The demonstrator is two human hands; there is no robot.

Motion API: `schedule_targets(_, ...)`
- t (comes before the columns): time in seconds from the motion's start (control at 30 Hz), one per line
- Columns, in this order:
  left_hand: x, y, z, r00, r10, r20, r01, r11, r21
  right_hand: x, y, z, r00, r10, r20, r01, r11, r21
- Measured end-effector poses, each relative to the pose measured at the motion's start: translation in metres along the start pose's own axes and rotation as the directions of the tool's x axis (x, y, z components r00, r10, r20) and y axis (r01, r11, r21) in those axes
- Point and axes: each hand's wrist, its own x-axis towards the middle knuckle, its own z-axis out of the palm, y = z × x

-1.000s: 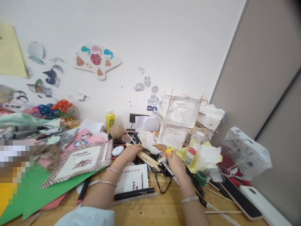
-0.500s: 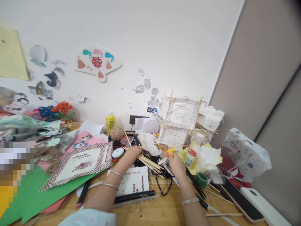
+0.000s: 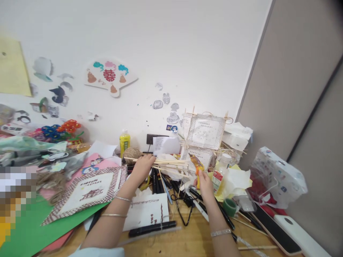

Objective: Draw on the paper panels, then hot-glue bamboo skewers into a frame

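My left hand (image 3: 145, 165) is closed around several thin wooden sticks (image 3: 171, 162), lifted above the clutter and pointing right. In my right hand (image 3: 205, 184) is a yellow and orange glue gun (image 3: 197, 166), its nozzle tilted up and to the left. Black pens (image 3: 158, 182) and a black cord loop (image 3: 184, 214) lie below and between the hands. Under my left forearm rests a white sheet with dark red marks (image 3: 146, 210). A ball of twine (image 3: 131, 154) sits just behind my left hand. A clear bottle with a red label (image 3: 222, 171) stands beside my right hand.
A paper lantern on a stick frame (image 3: 206, 132) stands against the wall. At left, a patterned paper panel (image 3: 91, 191) lies on green sheets (image 3: 66, 221). Green tape (image 3: 229, 206), phones (image 3: 276, 228) and a plastic bag (image 3: 280, 178) are at right.
My left hand has raised the sticks off the pile, turning them nearly level. My right hand has brought the glue gun more upright and slightly right.
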Motion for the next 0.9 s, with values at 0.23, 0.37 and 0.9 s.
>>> schedule_targets(0.23,0.0,-0.005,-0.048,0.971,-0.194,-0.139,0.151,0.95,-0.275,-0.006,-0.004,0.007,0.994,0.07,0.079,-0.032,0.914,-0.404)
schedule_targets(0.37,-0.003,0.0,-0.058,0.927,-0.359,-0.109,0.196,0.711,-0.676,-0.011,-0.007,0.014,0.986,0.119,0.12,-0.024,0.802,-0.597)
schedule_targets(0.9,-0.057,0.031,-0.012,0.937,-0.073,0.341,0.346,0.071,-0.935,-0.04,-0.057,0.052,0.857,-0.445,0.259,0.486,0.865,-0.122)
